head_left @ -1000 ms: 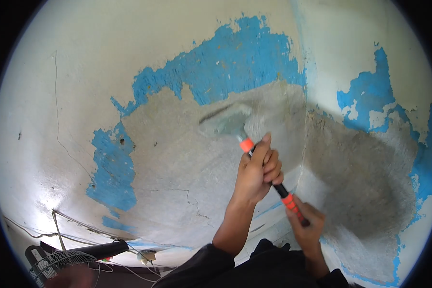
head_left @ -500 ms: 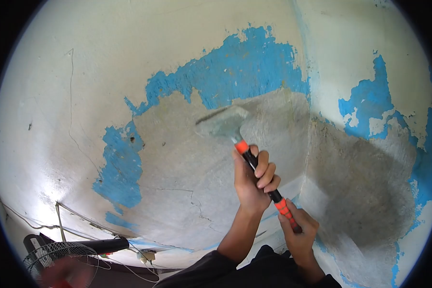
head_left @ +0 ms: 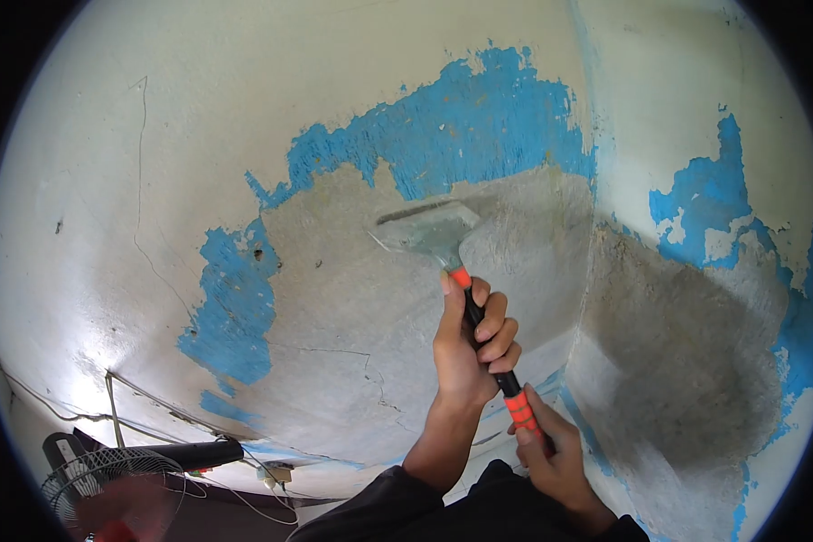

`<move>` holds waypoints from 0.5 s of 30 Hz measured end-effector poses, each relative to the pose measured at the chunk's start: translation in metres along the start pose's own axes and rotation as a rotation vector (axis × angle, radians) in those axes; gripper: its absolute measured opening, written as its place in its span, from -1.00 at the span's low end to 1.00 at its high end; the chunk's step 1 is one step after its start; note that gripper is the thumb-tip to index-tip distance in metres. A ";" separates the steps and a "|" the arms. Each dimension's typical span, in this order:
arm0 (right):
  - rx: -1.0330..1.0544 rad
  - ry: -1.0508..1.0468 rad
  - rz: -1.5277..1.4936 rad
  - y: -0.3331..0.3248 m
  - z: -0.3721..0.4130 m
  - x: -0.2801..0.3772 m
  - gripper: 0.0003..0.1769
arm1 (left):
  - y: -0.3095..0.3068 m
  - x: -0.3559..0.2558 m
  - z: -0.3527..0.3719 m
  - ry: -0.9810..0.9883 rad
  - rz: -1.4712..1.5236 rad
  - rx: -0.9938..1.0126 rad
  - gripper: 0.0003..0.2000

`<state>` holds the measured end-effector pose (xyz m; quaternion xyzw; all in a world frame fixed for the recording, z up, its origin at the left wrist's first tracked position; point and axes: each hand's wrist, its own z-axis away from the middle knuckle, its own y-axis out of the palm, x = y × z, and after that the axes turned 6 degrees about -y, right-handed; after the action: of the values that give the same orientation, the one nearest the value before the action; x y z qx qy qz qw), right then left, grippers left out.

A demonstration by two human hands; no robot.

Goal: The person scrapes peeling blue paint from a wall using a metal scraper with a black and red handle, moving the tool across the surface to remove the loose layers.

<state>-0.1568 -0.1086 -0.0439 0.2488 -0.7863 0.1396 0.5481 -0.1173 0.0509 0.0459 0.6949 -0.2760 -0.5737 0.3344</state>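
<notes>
A wide-bladed scraper [head_left: 432,233] with a black and orange handle lies slanted across the middle of the view, its blade at the bare grey patch of wall [head_left: 352,280], just below the blue layer [head_left: 443,135]. Wrapped round the upper part of the handle, just under the blade head, is my left hand [head_left: 474,339]. My right hand [head_left: 553,447] grips the orange lower end of the same handle. Whether the blade edge touches the wall is hard to tell.
At the lower left stands a fan [head_left: 113,497] with a wire guard, beside a dark tube-like object [head_left: 194,453]. Cables [head_left: 154,414] run along the wall's lower edge near a small socket box [head_left: 275,471]. A wall corner runs down right of the scraper.
The scraper's handle has tilted a little more upright. My right hand has moved slightly left and down with its lower end. The wall's position in view has shifted slightly right.
</notes>
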 end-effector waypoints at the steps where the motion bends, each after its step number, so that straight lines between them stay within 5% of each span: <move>1: 0.009 0.010 -0.011 0.003 0.006 -0.006 -0.46 | -0.007 0.001 0.003 -0.017 -0.002 -0.001 -0.58; 9: 0.031 -0.035 0.029 0.008 -0.006 -0.008 -0.46 | -0.001 -0.004 -0.002 -0.002 -0.037 -0.036 -0.58; 12: 0.044 0.190 -0.260 0.013 0.004 -0.001 -0.46 | -0.006 -0.005 0.007 -0.032 -0.057 -0.048 -0.58; 15: 0.047 0.087 -0.178 0.010 -0.007 0.007 -0.45 | 0.008 -0.013 -0.002 -0.020 -0.068 -0.019 -0.58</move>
<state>-0.1590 -0.0984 -0.0339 0.3245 -0.7329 0.1194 0.5859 -0.1177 0.0567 0.0605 0.6949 -0.2499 -0.5943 0.3185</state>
